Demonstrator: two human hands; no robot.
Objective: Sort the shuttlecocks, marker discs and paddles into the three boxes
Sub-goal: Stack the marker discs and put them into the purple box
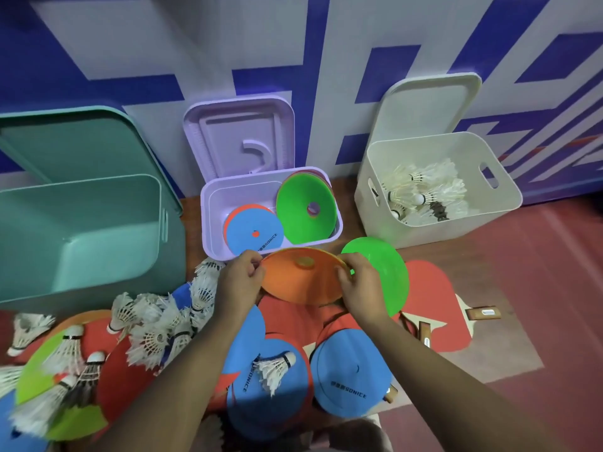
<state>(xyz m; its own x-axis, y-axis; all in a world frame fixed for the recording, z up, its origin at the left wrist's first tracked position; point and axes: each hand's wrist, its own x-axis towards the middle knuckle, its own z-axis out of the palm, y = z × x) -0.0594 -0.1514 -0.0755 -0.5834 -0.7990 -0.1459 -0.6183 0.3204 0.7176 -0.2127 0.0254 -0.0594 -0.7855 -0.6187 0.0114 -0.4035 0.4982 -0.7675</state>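
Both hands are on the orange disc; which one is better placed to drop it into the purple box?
Left, probably. The left hand sits just before the front rim of the purple box, while the right hand holds the orange disc out past its right corner.

Three boxes: one teal box (81, 230), one purple box (213, 230), one white box (440, 236). Three lids (238, 135) lean behind them. Three paddle handles (483, 313) show. At least ten marker discs (350, 383) are in view, counting the lifted orange disc (300, 282). Loose shuttlecocks (274, 367) number perhaps a dozen; the heap blurs.
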